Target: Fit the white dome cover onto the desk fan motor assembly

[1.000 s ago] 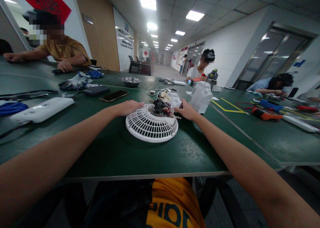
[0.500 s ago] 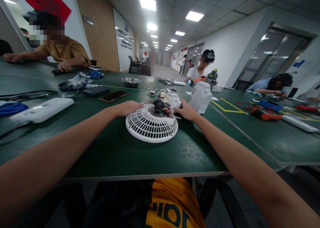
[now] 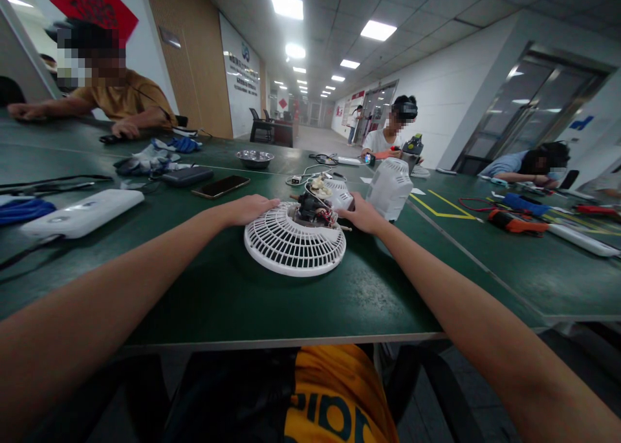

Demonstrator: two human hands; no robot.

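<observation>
A round white fan grille (image 3: 295, 252) lies on the green table, with a dark motor (image 3: 308, 205) and loose wires on top of it. My left hand (image 3: 255, 207) rests at the grille's upper left edge, its fingers together along the rim. On the other side, my right hand (image 3: 361, 215) has its fingers round a white vented cover (image 3: 338, 194) beside the motor; its fingertips are partly hidden. Just behind my right hand stands a larger white plastic housing (image 3: 391, 187).
Left on the table (image 3: 233, 307) are a black phone (image 3: 222, 186), a power strip (image 3: 85, 214) and gloves (image 3: 148, 159). A metal bowl (image 3: 255, 159) stands farther back. An orange meter (image 3: 517, 222) lies at right. Three people sit around the table.
</observation>
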